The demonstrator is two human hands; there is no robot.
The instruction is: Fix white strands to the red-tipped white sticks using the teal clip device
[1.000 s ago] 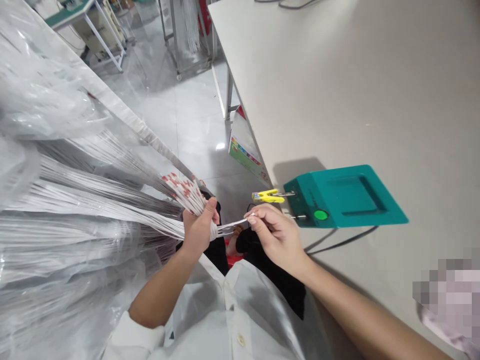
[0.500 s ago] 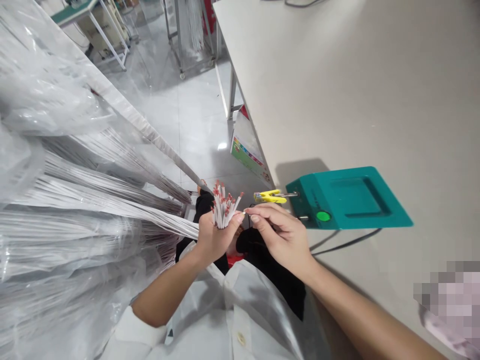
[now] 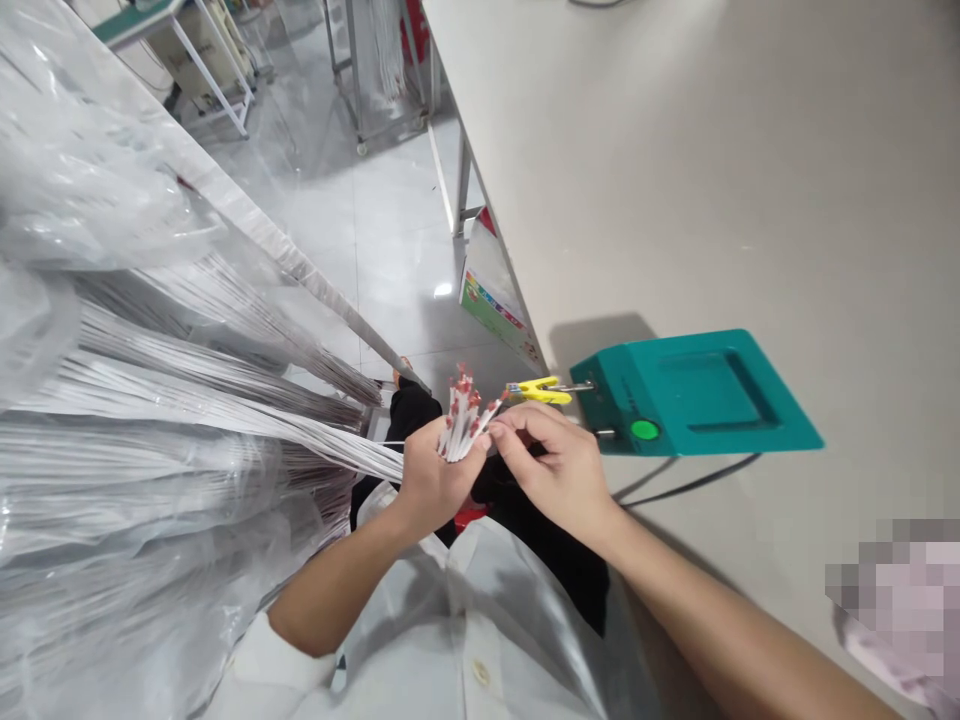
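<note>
My left hand is wrapped round a bundle of thin white wires with reddish, coppery ends that fan upward out of the fist. The wires trail off to the left toward the larger hanks. Close against the bundle, my right hand has its thumb and forefinger pinched together beside my left thumb. What lies between those fingertips is too small to make out. One wire end leans right, near the tip of a yellow clip, which is fixed by a metal pin to a teal tester box with a green button.
Long hanks of white wire in clear plastic fill the left side. The pale table spreads to the right, with a black cable behind the box. A printed carton stands below the table edge. A pinkish cloth lies lower right.
The bundle and my left hand have shifted slightly right, bringing a wire end close to the yellow clip. My right fingertips have moved in against the bundle.
</note>
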